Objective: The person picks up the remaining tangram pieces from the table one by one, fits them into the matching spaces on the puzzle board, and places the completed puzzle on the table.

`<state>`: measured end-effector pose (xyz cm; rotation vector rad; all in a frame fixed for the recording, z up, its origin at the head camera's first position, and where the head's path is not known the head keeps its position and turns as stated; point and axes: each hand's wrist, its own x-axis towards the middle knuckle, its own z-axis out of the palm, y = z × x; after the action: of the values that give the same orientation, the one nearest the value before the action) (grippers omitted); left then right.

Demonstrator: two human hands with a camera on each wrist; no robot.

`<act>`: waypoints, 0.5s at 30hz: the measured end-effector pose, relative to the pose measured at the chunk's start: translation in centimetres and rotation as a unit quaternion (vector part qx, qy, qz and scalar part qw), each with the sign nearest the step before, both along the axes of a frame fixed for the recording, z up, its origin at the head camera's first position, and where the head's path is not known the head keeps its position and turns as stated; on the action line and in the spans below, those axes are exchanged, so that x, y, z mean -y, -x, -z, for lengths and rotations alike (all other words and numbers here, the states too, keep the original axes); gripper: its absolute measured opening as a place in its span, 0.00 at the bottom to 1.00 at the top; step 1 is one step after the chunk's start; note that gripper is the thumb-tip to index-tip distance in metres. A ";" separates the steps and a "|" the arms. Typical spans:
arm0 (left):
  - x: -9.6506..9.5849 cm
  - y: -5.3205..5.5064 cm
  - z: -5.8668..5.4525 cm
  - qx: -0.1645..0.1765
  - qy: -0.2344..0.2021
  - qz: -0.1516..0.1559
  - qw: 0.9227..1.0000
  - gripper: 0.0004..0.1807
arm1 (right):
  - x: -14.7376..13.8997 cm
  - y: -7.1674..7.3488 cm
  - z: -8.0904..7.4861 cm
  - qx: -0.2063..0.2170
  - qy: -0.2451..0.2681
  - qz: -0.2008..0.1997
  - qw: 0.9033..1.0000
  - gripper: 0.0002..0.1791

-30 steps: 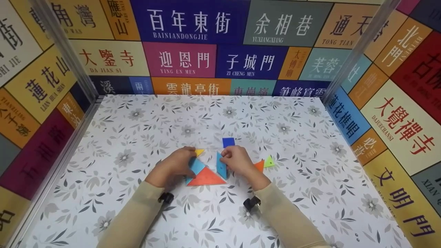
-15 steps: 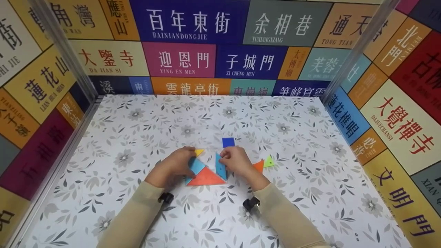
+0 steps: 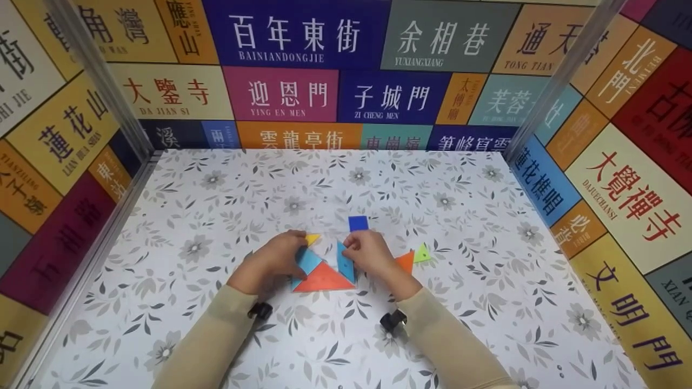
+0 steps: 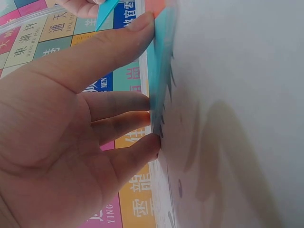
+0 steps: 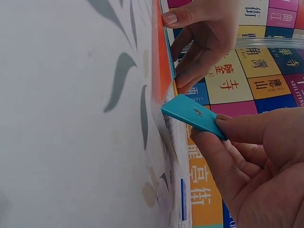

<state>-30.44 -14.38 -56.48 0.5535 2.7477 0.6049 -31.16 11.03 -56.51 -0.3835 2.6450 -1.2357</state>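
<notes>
In the head view, my right hand (image 3: 373, 254) pinches a blue tangram piece (image 3: 345, 263) between thumb and fingertips. Its lower end sits at the right corner of a red triangle (image 3: 326, 278). The right wrist view shows this blue piece (image 5: 197, 114) tilted, a small hole in its face. My left hand (image 3: 273, 262) rests on a light blue piece (image 3: 310, 260) along the triangle's left edge, covering much of it. Fingers spread, the left hand (image 4: 71, 128) touches the blue edge (image 4: 164, 52) with thumb and fingertips. A yellow triangle (image 3: 312, 238) shows beside its fingers.
A dark blue square (image 3: 358, 223) lies just beyond my right hand. Right of that hand are an orange piece (image 3: 405, 261), partly covered, and a small lime green triangle (image 3: 422, 254). The flowered tabletop (image 3: 216, 335) is bounded by printed walls (image 3: 292, 97) at the back and sides.
My right hand has shifted slightly left with the blue tangram piece, bringing it nearer the red triangle's right edge. The left hand has stayed in place.
</notes>
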 end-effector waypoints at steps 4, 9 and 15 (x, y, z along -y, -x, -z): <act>-0.1 0.0 -0.1 0.015 0.007 -0.012 1.000 0.41 | 0.3 -0.1 0.1 -0.003 -0.009 0.004 1.000 0.03; -0.2 0.1 -0.1 0.018 0.012 -0.012 1.000 0.41 | 0.4 -0.2 0.2 -0.009 -0.014 0.005 1.000 0.02; -0.2 0.0 -0.1 0.023 0.009 -0.020 0.999 0.41 | 0.4 -0.3 0.3 -0.029 -0.018 -0.001 0.999 0.02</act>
<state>-30.49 -14.20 -56.39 0.4757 2.7236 0.5931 -30.89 10.59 -56.81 -0.4229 2.7109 -1.1919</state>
